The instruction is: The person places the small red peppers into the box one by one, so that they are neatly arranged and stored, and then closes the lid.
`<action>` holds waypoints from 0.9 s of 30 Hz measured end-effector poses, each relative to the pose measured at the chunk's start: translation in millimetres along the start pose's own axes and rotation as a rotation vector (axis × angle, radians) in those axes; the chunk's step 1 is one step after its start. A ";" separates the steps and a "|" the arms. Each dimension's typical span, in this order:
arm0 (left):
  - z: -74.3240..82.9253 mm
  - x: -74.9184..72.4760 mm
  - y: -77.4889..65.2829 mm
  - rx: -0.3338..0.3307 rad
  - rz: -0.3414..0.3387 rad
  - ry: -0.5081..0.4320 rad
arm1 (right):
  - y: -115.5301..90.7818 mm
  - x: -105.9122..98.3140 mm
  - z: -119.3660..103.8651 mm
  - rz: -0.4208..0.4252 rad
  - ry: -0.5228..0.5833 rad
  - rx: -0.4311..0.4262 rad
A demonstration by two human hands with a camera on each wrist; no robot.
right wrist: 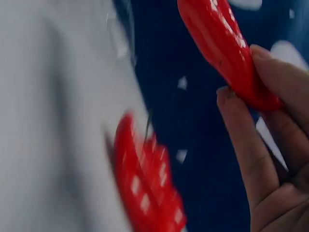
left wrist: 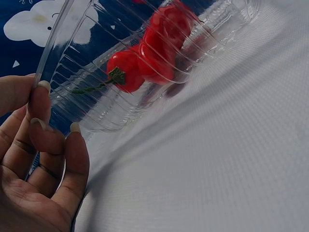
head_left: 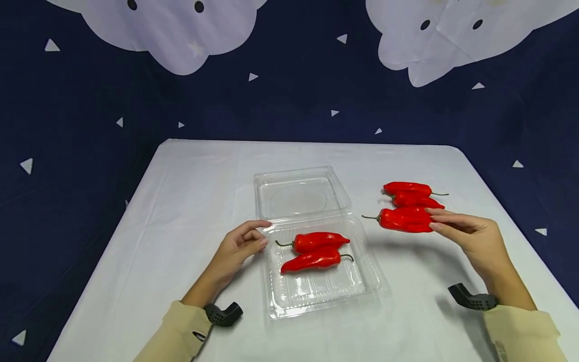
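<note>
My right hand [head_left: 475, 234] pinches a red pepper [head_left: 404, 220] by its tip end, the stem pointing left. In the right wrist view this pepper [right wrist: 227, 53] is held up between thumb and fingers. My left hand [head_left: 239, 249] pinches the left rim of a clear plastic clamshell box [head_left: 316, 296], whose lid [head_left: 298, 196] lies folded back behind it. Inside the box are two red peppers, the upper one [head_left: 318, 242] with its stem to the left and the lower one [head_left: 311, 261] with its stem to the right.
Two more red peppers lie on the white table [head_left: 203, 176] at the right, one [head_left: 407, 189] behind the other [head_left: 415, 200], just beyond the held one. A dark blue cloth [head_left: 294, 100] with clouds and triangles hangs behind the table.
</note>
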State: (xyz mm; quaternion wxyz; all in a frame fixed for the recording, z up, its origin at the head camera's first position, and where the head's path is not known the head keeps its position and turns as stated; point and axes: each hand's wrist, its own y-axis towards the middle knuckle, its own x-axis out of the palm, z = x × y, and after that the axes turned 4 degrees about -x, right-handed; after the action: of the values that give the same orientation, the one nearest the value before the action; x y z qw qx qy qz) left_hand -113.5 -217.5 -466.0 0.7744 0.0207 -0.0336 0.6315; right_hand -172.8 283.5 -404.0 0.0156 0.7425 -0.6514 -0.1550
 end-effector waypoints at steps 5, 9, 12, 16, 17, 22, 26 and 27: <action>1.1 -3.4 -2.7 0.006 0.012 0.006 | -0.9 38.3 -24.4 -0.045 -0.006 -0.082; 2.7 -2.0 -2.6 -0.009 0.007 0.000 | -6.9 66.9 -32.1 -0.097 0.013 -0.110; 3.8 0.0 -1.9 -0.016 -0.003 0.001 | -12.0 85.0 -34.1 -0.165 -0.014 -0.137; 3.7 2.1 -2.0 -0.017 -0.001 -0.001 | -19.7 106.1 -34.4 -0.276 -0.027 -0.155; 3.9 2.4 -2.0 -0.019 0.001 -0.002 | -21.8 111.2 -35.0 -0.298 -0.032 -0.157; 2.9 2.6 -1.0 -0.028 0.006 -0.001 | -33.1 135.0 -36.2 -0.363 -0.129 -0.237; 2.3 2.5 -0.4 -0.032 0.012 -0.003 | -39.3 149.2 -34.3 -0.399 -0.192 -0.317; 2.1 2.5 -0.4 -0.032 0.014 -0.005 | -40.2 151.5 -33.5 -0.402 -0.208 -0.333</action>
State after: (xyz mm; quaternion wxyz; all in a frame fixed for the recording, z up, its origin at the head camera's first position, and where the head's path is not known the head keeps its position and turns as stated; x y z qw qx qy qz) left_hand -112.7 -215.3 -463.7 0.7701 0.0095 -0.0459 0.6362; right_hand -110.1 136.3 -413.0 0.0392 0.8241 -0.4549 -0.3353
